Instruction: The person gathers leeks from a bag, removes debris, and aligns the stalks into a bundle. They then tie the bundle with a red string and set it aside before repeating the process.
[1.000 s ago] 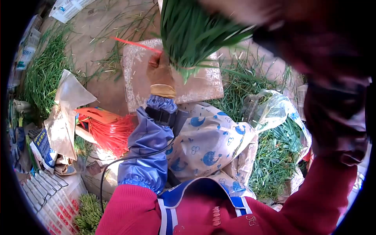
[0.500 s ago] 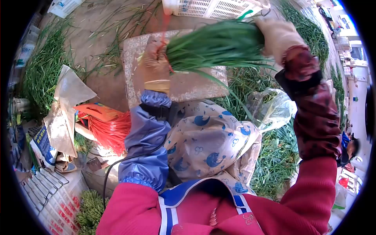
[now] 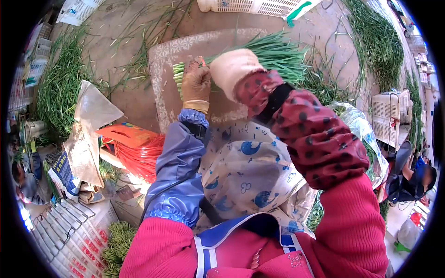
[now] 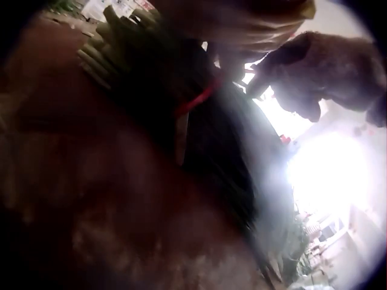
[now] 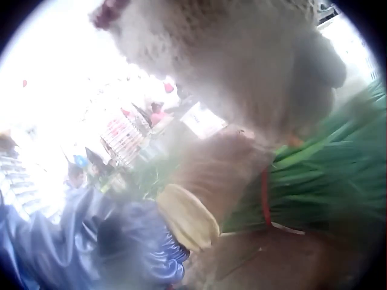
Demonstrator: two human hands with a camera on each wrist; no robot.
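Note:
A bundle of long green garlic chives (image 3: pixel 280 54) lies across a patterned board (image 3: pixel 160 99), its pale cut ends to the left. A thin red tie (image 5: pixel 266 199) goes round it near those ends. My left hand (image 3: pixel 195 81), in a brown glove, has its fingers curled at the tie over the stems. Against it from the right comes my right hand (image 3: pixel 236 69), in a pale glove, its back hiding most of its fingers in the head view. In the left wrist view its curled fingers (image 4: pixel 260 84) are close to the tie's upper end.
A bunch of red ties (image 3: pixel 136 155) lies left of my lap. Loose chives (image 3: pixel 58 88) are heaped on the floor at left and far right (image 3: pixel 378 44). A white crate (image 3: pixel 250 5) stands beyond the board, and a clear plastic bag (image 3: pixel 359 123) lies at right.
The bundle came down onto the board from being held up sideways. My right hand left the leaf end and moved left beside my left hand at the tie.

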